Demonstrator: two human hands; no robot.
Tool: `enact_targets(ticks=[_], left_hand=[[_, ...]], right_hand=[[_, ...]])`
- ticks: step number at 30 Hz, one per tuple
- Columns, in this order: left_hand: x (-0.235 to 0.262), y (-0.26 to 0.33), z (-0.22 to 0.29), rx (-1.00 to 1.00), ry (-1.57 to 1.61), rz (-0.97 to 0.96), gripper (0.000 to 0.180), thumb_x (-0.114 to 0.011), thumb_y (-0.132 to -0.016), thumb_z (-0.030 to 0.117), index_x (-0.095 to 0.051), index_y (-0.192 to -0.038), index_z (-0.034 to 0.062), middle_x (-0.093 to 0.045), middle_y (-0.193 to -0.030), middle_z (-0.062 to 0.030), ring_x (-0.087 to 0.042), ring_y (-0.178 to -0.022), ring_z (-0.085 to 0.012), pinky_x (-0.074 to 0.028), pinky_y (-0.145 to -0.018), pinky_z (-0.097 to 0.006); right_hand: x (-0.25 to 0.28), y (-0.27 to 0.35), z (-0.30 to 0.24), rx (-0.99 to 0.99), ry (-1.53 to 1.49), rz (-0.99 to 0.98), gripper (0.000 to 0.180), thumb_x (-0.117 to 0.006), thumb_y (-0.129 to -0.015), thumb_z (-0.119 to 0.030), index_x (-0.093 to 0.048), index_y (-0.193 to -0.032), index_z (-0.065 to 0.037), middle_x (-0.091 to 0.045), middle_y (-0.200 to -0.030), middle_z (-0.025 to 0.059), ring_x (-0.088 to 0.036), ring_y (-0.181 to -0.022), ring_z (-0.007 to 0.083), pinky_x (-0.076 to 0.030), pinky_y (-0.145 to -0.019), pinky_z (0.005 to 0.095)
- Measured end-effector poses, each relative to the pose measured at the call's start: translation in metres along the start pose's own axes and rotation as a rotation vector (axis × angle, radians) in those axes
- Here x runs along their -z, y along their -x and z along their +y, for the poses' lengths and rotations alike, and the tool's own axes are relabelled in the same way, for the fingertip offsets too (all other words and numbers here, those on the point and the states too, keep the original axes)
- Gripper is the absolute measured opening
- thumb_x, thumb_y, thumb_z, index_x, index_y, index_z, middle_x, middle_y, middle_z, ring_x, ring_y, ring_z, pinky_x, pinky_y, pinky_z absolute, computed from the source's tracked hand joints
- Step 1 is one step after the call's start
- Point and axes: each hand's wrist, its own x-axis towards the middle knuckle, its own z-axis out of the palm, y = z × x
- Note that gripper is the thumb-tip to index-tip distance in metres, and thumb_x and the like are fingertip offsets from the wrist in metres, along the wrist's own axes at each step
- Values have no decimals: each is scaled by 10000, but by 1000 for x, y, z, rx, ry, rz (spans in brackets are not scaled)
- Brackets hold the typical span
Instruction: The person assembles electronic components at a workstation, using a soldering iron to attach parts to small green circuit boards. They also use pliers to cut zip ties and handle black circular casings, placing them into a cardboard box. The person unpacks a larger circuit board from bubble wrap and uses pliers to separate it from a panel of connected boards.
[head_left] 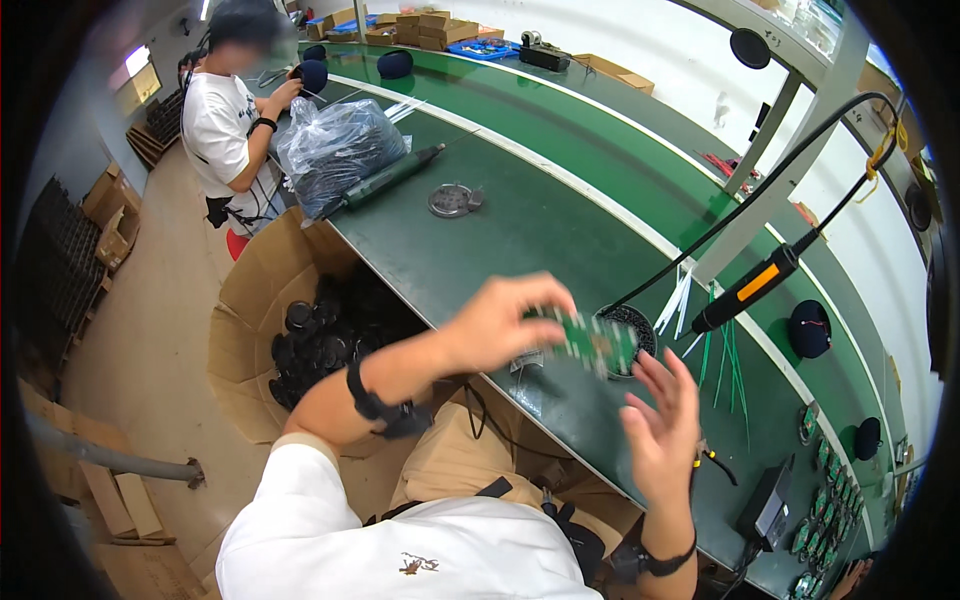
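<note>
My left hand (pixel 508 318) pinches a green circuit board (pixel 600 343) by its left end, above the near edge of the green workbench (pixel 520 245). The board is smeared by motion. Just right of it, my right hand (pixel 660 420) is raised with its fingers apart and nothing in them. Behind the board stands a round dish of small dark parts (pixel 636 322), partly hidden by it. A black electric screwdriver with an orange band (pixel 750 287) hangs from a cable to the right of the dish.
A large carton of black round parts (pixel 315 335) stands at my left. On the bench lie a clear-and-black disc (pixel 453 200), cable ties (pixel 728 370), pliers (pixel 712 460) and several circuit boards (pixel 825 500). A co-worker (pixel 225 130) stands beyond a plastic bag (pixel 340 150).
</note>
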Motion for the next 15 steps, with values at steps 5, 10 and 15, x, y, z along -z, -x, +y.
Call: enact_targets(ticks=[5, 10, 15], left_hand=[[-62, 22, 15, 30, -180, 118, 227, -726, -910, 41, -672, -1128, 5, -736, -991, -151, -733, -888, -276, -568, -787, -354], [-81, 6, 0, -35, -350, 240, 243, -723, -903, 45, -662, -1136, 14, -743, -1008, -161, -748, -910, -298, -580, -778, -376], [-25, -35, -29, -4, -414, 278, 229, -738, -887, 87, -703, -1105, 26, -757, -1043, -148, -744, -961, -267, -568, -860, -371]], right_hand=[[-33, -29, 26, -209, -189, -4, 307, -699, -967, -25, -534, -1215, 47, -722, -1135, 161, -716, -1012, 189, -635, -823, 351], [-40, -38, 45, -78, 35, 152, 147, -703, -970, -18, -579, -1027, 35, -743, -933, 121, -713, -790, 141, -642, -734, 297], [-3, -45, 41, -41, -236, 258, 161, -727, -973, -82, -590, -1029, -20, -726, -954, 97, -701, -856, 122, -574, -654, 258]])
